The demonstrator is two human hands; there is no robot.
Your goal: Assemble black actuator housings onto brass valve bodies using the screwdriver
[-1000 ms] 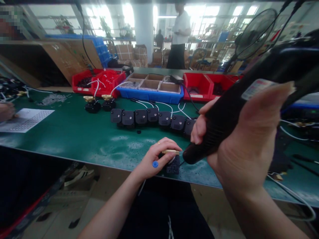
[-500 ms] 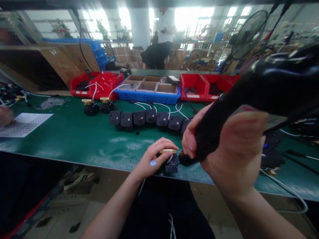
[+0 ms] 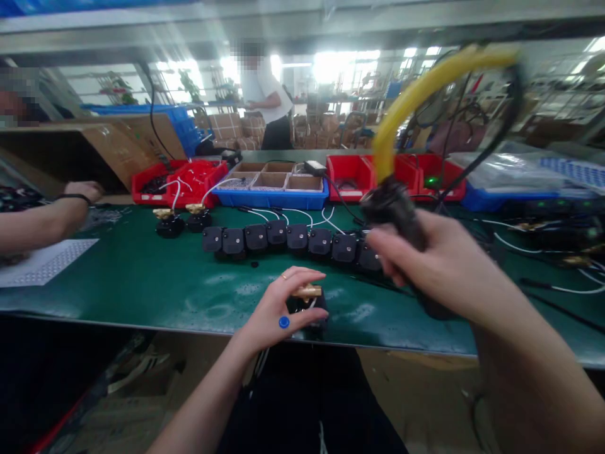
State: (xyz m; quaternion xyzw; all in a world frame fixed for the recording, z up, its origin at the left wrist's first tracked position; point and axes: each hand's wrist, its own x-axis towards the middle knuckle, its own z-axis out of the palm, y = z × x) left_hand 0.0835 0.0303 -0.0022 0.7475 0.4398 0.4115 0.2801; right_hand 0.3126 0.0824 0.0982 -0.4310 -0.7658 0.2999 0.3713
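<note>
My left hand (image 3: 274, 306) is curved round a small black housing with a brass fitting (image 3: 308, 291) on it, near the bench's front edge. Its thumb lies along the front of the housing, while the fingers reach over the far side; a white wire shows between them. A blue round dot sits on the back of this hand. My right hand (image 3: 425, 258) is wrapped round the grip of a black power screwdriver (image 3: 394, 205), held up to the right of the housing. A yellow hose-like loop (image 3: 406, 104) rises from the tool's top. The tool's bit is not visible.
Several black housings (image 3: 296, 237) with white wires stand in a curved row behind my hands. Two brass-topped units (image 3: 169, 225) stand further left. Red bins (image 3: 350, 176) and a blue divided tray (image 3: 278, 199) line the back. A co-worker's arm (image 3: 42, 221) reaches in at left.
My right hand has pulled the screwdriver back from beside the housing and turned it upright. My left thumb and fingers have spread wider round the housing. The view has tilted up.
</note>
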